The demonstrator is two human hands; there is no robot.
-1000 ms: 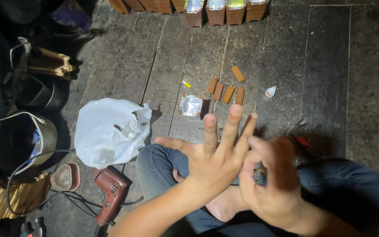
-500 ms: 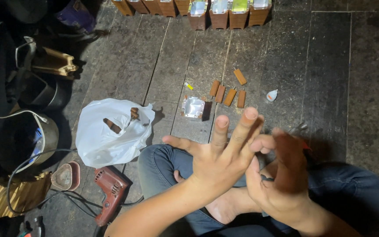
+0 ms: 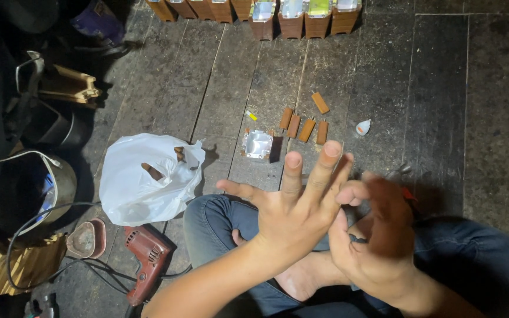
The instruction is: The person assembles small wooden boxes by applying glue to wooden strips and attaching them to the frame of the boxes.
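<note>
I sit cross-legged on a dark tiled floor with both hands raised over my lap. My left hand (image 3: 296, 209) is flat, palm away from me, with its fingers spread wide. My right hand (image 3: 378, 235) is blurred by motion and presses against the left hand's palm side, fingers loosely curved. I see nothing held in either hand. Just beyond my fingertips lie several small brown wooden blocks (image 3: 306, 125) and a small box lined with foil (image 3: 258, 144).
A white plastic bag (image 3: 131, 188) with wooden pieces poking out lies to the left, and a red power drill (image 3: 148, 262) with its cable lies beside my knee. A small glue bottle (image 3: 363, 126) is to the right. Wooden boxes (image 3: 278, 12) line the far edge, and a metal bucket (image 3: 60, 182) stands at the left.
My right hand has slid across my left hand in a rubbing motion, curling more around its edge. The left hand's fingers stay spread. The view has shifted slightly.
</note>
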